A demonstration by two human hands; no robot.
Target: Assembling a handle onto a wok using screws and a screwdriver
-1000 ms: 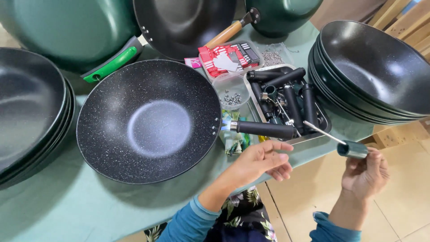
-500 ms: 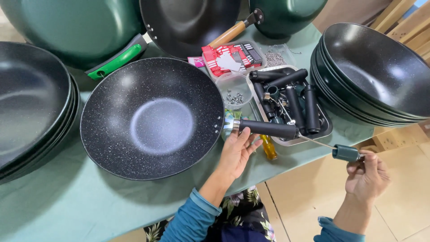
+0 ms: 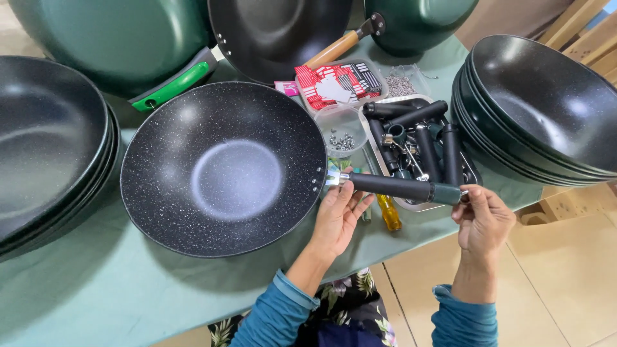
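While the left hand cups its black handle, the speckled black wok sits empty. At 3 o'clock, the right hand pinches the handle's green end.

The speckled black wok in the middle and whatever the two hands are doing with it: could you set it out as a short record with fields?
Wok: speckled black wok, upright on the green-covered table
Handle: black handle, lying level at the wok's right rim
Left hand: left hand under the handle's near end, by the rim
Right hand: right hand pinching the handle's far end cap
Behind the handle: metal tray of spare black handles
Beneath: yellow-handled screwdriver
Sides: stacked black woks on the right
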